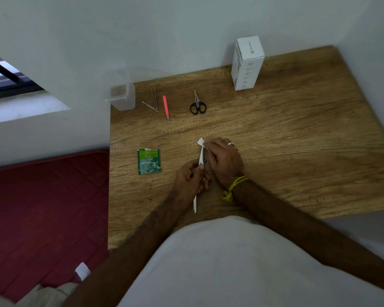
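Both hands meet over the middle of a wooden table (286,134). My left hand (190,179) grips the lower part of a narrow white strip (201,156) that looks like a paper wrapper; its tail (194,204) sticks out below the hand. My right hand (225,160) pinches the strip's upper end, where a small white flap (200,142) stands up. A dark sliver shows along the strip; what it is cannot be told. A torn-open green sachet (148,161) lies flat to the left of my hands.
Along the far side lie metal tweezers (153,102), a pink tool (165,106) and small black-handled scissors (197,104). A clear plastic container (121,94) stands at the far left corner, a white box (247,63) at the back. A red mat (42,207) lies left of the table.
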Tool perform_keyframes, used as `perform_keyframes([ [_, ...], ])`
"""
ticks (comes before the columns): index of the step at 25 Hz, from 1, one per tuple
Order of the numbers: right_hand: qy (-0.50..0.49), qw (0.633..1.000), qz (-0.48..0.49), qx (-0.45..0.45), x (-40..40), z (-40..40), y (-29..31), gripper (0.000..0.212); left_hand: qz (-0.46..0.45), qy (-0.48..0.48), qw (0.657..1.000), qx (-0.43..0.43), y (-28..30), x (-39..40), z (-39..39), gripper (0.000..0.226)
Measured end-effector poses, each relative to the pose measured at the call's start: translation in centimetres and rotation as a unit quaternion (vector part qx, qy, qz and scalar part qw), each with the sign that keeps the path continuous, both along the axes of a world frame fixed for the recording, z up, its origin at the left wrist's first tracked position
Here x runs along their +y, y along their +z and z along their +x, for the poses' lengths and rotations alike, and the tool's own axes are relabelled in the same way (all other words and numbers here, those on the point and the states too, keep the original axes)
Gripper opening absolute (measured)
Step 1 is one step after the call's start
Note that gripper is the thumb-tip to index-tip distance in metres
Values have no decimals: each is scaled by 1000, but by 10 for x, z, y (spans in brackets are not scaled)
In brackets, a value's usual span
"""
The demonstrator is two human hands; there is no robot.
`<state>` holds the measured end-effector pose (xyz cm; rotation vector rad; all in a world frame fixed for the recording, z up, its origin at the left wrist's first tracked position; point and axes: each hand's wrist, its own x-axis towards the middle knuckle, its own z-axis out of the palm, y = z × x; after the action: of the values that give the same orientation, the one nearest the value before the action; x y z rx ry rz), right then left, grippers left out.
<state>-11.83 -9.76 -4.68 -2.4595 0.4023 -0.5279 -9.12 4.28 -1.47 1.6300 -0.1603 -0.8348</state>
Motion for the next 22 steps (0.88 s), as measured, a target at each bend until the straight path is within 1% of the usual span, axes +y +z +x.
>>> perform_keyframes([
  [3, 6, 1000, -19, -3, 2, -3, 2, 35, 3, 1, 1000, -6, -1, 0, 1, 22],
  [6, 47, 997, -65, 3, 6, -4, 4, 37, -1, -3, 1000, -5, -3, 1, 2, 21],
  [9, 31, 999, -32, 0, 5, -5, 5, 34, -5, -2, 1000, -8, -2, 1, 2, 24],
  [12, 56, 997, -46, -2, 5, -7, 0, 30, -13, -7, 1000, -7, -1, 1, 2, 23],
  [14, 43, 999, -22, -8, 4, -6, 1, 26, -15, -5, 1000, -6, -1, 1, 2, 23],
  [18, 84, 996, -28, -32, 1, -12, -3, 27, -26, -24, 999, -14, -3, 4, 2, 26],
  [20, 68, 997, -10, -28, -1, -13, -3, 27, -32, -29, 999, -8, -2, 5, 3, 25],
  [22, 75, 997, -11, -21, -2, -11, -4, 27, -36, -40, 999, -2, -1, 8, 3, 25],
])
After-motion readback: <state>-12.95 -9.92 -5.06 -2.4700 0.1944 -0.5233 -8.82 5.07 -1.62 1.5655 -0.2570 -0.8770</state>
